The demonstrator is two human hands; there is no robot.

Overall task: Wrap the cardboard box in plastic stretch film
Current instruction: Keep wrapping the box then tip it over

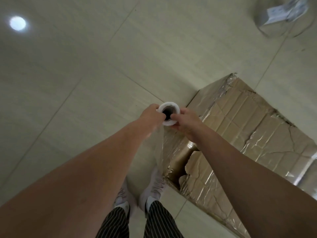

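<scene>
A large cardboard box (243, 134) stands on the tiled floor at the right, its top and sides covered in shiny, wrinkled stretch film. I hold a white roll of stretch film (169, 108) upright, seen end-on, just off the box's near left corner. My left hand (151, 115) grips the roll's left side with the thumb at the core opening. My right hand (186, 122) grips its right side the same way. A sheet of clear film (160, 152) runs down from the roll to the box's near corner.
My two feet in light shoes (137, 191) stand on the pale tiles beside the box's near corner. A shiny wrapped bundle with a white label (281, 16) lies at the far right. A lamp's reflection (17, 23) shines on the floor at far left.
</scene>
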